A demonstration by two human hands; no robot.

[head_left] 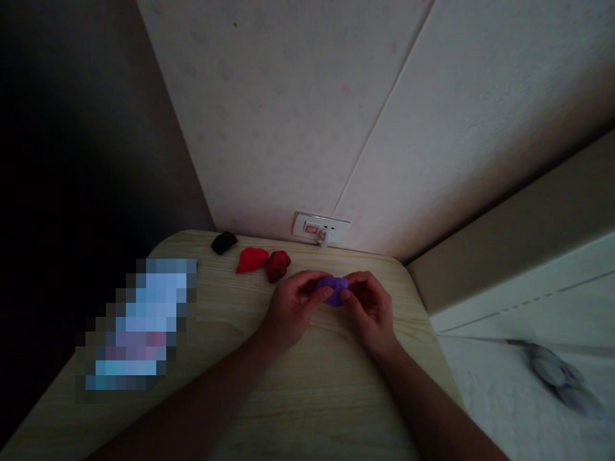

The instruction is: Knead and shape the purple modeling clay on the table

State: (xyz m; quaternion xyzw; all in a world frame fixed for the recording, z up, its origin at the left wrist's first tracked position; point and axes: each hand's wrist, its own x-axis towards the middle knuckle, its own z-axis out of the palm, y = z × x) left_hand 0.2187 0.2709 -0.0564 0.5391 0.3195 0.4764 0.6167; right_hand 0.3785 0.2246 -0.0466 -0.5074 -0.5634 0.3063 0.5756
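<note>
A purple lump of modelling clay [333, 289] is pinched between my two hands above the wooden tabletop [307, 410]. My left hand [295, 307] grips its left side, thumb on top. On its right side, my right hand [372, 310] presses with thumb and curled fingers. Just beyond my left hand lie a dark red lump [277, 266] and a flatter bright red piece [252, 259], which touch or nearly touch. A black piece [223, 242] rests farther left near the table's back edge.
A lit screen, blurred into blocks [139, 326], is at the table's left. Against the back wall sits a socket [321, 227] with a plug in it. To the right, a dark coiled object [552, 371] lies on a pale surface beside a light panel.
</note>
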